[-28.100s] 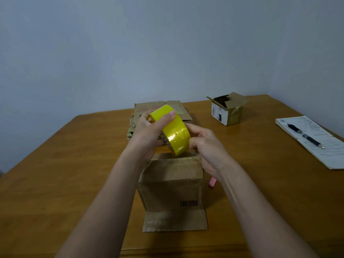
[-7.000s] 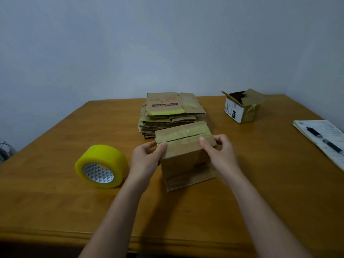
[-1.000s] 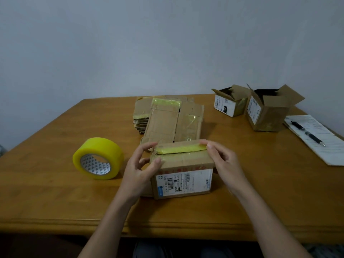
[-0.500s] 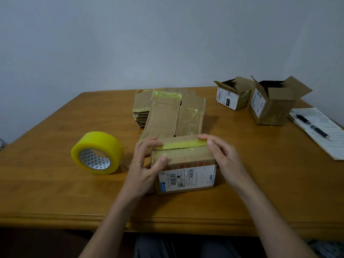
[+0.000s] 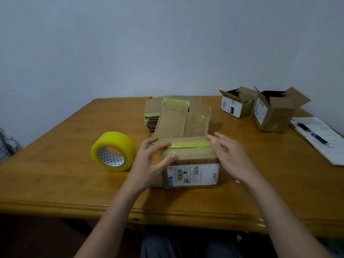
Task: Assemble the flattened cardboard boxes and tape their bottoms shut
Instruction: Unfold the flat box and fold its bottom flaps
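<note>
A small cardboard box (image 5: 191, 170) stands bottom up near the table's front edge, with a white shipping label on its near side and old yellow tape along the flap seam. My left hand (image 5: 150, 164) holds its left end, thumb on the top face and fingers spread across the flaps. My right hand (image 5: 230, 157) lies flat against the right end, its fingertips at the tape's end. A yellow tape roll (image 5: 113, 151) stands on edge to the left. Behind the box lies a stack of flattened boxes (image 5: 176, 116).
Two assembled boxes (image 5: 237, 101) (image 5: 275, 110) stand open-topped at the back right. A paper sheet (image 5: 323, 138) with a black pen (image 5: 314, 135) lies at the right edge. The wooden table (image 5: 55, 164) shows bare wood on the left and front.
My hands have pressed the box's bottom flaps flat and shifted slightly; the left fingers now spread wider over the top. The view has tilted down a little.
</note>
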Available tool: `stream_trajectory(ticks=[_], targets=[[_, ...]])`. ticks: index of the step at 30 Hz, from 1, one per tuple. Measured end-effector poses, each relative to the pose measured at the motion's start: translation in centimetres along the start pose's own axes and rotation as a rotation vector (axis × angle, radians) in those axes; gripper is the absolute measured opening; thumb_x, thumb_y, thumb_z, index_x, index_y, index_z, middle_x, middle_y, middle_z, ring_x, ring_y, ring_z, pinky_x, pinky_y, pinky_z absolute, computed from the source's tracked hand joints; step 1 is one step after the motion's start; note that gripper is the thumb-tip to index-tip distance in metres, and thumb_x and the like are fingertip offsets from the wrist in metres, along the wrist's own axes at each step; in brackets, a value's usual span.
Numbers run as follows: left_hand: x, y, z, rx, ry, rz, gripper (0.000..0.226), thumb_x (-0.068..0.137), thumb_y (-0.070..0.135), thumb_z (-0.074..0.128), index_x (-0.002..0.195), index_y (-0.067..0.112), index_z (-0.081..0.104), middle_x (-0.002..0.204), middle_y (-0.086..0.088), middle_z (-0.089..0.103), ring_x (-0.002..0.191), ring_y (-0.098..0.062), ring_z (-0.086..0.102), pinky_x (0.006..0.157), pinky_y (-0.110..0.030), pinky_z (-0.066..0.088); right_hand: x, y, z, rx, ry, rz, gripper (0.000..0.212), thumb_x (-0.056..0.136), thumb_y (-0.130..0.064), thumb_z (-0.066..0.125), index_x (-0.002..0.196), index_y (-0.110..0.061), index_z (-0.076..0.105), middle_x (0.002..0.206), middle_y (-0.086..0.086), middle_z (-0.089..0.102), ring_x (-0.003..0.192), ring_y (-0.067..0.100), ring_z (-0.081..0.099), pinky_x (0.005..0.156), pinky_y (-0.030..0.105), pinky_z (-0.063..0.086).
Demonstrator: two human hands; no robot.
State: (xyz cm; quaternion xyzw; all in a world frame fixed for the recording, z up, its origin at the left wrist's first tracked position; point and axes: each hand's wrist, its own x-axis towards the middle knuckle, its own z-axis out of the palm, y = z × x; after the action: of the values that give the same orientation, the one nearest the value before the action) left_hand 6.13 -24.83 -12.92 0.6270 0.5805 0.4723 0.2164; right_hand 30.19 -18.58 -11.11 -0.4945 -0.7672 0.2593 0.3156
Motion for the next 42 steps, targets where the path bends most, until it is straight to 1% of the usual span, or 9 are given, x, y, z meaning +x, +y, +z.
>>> stream_trajectory(ticks=[6, 10, 17, 21, 29, 32, 34, 37, 42], targets=[[-0.9, 1.3, -3.4, 0.020, 0.114, 0.065, 0.047, 0.080, 0.051, 0.059, 0.124, 0.037, 0.059, 0.120, 0.011, 0.055, 0.107, -0.003, 0.059, 0.085, -0.020, 0.053, 0.6, -4.5, -0.4, -0.281, 0.097, -0.078, 0.047, 0.100, -0.048, 0.030, 0.132, -0.025, 0.057, 0.153, 0.000, 0.037, 0.143, 0.022, 0.024, 0.113, 0.043, 0.025], [-0.8, 0.1, -6.3, 0.128, 0.391, 0.148, 0.021, 0.088, 0.019, 0.068, 0.108, 0.026, 0.069, 0.102, 0.006, 0.063, 0.093, -0.011, 0.063, 0.080, -0.031, 0.056, 1.1, -7.6, 1.2, -0.212, 0.176, -0.233, 0.033, 0.100, -0.031, 0.047, 0.126, -0.017, 0.062, 0.143, 0.003, 0.049, 0.135, 0.017, 0.038, 0.111, 0.029, 0.022], [-1.0, -3.4, -10.2, 0.410, 0.505, -0.064, 0.039, 0.089, 0.017, 0.068, 0.128, 0.020, 0.062, 0.134, -0.010, 0.047, 0.126, -0.031, 0.039, 0.095, -0.026, 0.022, -0.3, -12.4, 8.0, -0.222, 0.114, -0.538, 0.025, 0.094, -0.030, 0.059, 0.114, -0.018, 0.070, 0.126, 0.000, 0.062, 0.119, 0.013, 0.055, 0.096, 0.030, 0.050], [-1.3, -5.0, -10.8, 0.380, 0.421, -0.096, 0.042, 0.091, 0.017, 0.066, 0.133, 0.020, 0.058, 0.145, -0.007, 0.043, 0.132, -0.032, 0.032, 0.098, -0.036, 0.029, 1.3, -11.4, 7.8, -0.326, 0.232, -0.621, 0.022, 0.091, -0.032, 0.064, 0.100, -0.014, 0.073, 0.108, 0.002, 0.068, 0.103, 0.015, 0.061, 0.077, 0.030, 0.057], [-0.3, -4.2, -7.2, 0.481, 0.494, 0.240, 0.034, 0.089, 0.015, 0.065, 0.123, 0.016, 0.063, 0.134, -0.006, 0.052, 0.124, -0.022, 0.041, 0.098, -0.034, 0.038, 3.3, -9.6, 7.3, -0.521, 0.370, -0.333, 0.043, 0.098, -0.042, 0.044, 0.066, -0.019, 0.060, 0.056, -0.006, 0.048, 0.049, 0.010, 0.046, 0.045, 0.027, 0.046], [0.0, -2.4, -4.1, 0.340, 0.274, 0.351, 0.029, 0.092, 0.030, 0.059, 0.118, 0.018, 0.066, 0.125, 0.003, 0.059, 0.120, -0.009, 0.050, 0.100, -0.026, 0.042, 3.2, -8.9, 6.0, -0.500, 0.143, -0.277, 0.043, 0.098, -0.051, 0.036, 0.090, -0.026, 0.069, 0.077, -0.008, 0.067, 0.072, 0.009, 0.062, 0.082, 0.035, 0.054], [0.1, -1.0, -2.2, 0.134, 0.079, 0.226, 0.035, 0.093, 0.037, 0.061, 0.126, 0.025, 0.062, 0.124, 0.016, 0.056, 0.118, 0.001, 0.051, 0.098, -0.025, 0.046, 2.7, -8.1, 4.9, -0.597, -0.002, -0.209, 0.054, 0.091, -0.068, 0.028, 0.127, -0.040, 0.057, 0.129, -0.014, 0.061, 0.123, 0.011, 0.053, 0.115, 0.047, 0.028], [0.5, -0.5, 0.0, -0.067, -0.182, 0.013, 0.059, 0.084, 0.057, 0.057, 0.139, 0.044, 0.043, 0.136, 0.026, 0.045, 0.125, -0.001, 0.047, 0.100, -0.023, 0.043, 1.6, -6.6, 2.6, -0.726, -0.148, -0.089, 0.073, 0.072, -0.087, 0.008, 0.140, -0.062, 0.019, 0.157, -0.021, 0.016, 0.149, 0.016, 0.007, 0.114, 0.060, -0.007], [0.6, 0.0, 1.4, -0.231, -0.320, -0.057, 0.072, 0.088, 0.042, 0.061, 0.149, 0.048, 0.022, 0.151, 0.014, 0.030, 0.103, 0.030, 0.044, 0.081, -0.006, 0.046, 1.2, -5.3, 0.6, -0.615, -0.258, -0.084, 0.059, 0.085, -0.075, 0.037, 0.140, -0.064, 0.017, 0.155, -0.029, 0.015, 0.146, 0.011, 0.013, 0.114, 0.063, 0.012]])
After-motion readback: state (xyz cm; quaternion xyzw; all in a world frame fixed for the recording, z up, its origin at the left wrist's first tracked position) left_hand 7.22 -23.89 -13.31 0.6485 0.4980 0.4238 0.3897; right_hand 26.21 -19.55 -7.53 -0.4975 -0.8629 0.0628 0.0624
